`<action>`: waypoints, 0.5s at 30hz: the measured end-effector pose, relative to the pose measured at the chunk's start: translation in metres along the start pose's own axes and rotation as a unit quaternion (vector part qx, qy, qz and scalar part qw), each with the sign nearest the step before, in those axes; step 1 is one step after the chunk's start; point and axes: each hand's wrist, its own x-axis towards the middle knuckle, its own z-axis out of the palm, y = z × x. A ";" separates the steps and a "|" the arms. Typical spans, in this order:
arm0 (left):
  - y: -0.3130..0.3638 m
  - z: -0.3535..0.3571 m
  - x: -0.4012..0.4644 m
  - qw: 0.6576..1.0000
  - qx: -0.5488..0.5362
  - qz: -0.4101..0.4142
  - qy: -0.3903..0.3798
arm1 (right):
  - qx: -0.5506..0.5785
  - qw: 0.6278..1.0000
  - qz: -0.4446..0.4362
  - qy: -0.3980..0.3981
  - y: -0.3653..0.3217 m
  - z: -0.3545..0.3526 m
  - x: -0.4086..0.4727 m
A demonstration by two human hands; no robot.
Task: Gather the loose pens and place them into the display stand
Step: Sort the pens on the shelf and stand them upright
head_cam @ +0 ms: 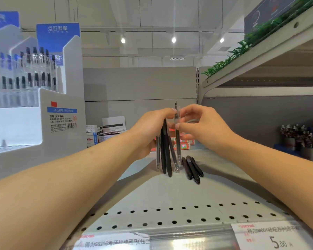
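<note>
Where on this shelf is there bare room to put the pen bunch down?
Free: the shelf between the lying black pens and the perforated front edge, and the strip left of them toward the display stand. Crowded: the back, with small boxes, and the right end, with pen cups. Both the left hand and right hand hold the bunch.

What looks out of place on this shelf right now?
Three black pens lie loose on the bare shelf, while the display stand at left holds its pens upright in rows. A torn price label on the front edge also looks ragged.
</note>
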 end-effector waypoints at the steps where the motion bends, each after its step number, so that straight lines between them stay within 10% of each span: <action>1: 0.000 0.001 -0.001 1.000 0.008 0.005 -0.009 | 0.002 1.000 0.000 -0.006 0.001 0.001 -0.001; 10: -0.002 0.005 -0.002 0.994 0.068 0.058 0.058 | -0.104 0.993 0.053 0.016 0.014 -0.009 0.007; 15: 0.000 0.002 -0.002 0.995 0.066 0.048 0.064 | -0.442 0.864 0.172 -0.169 0.031 -0.021 0.004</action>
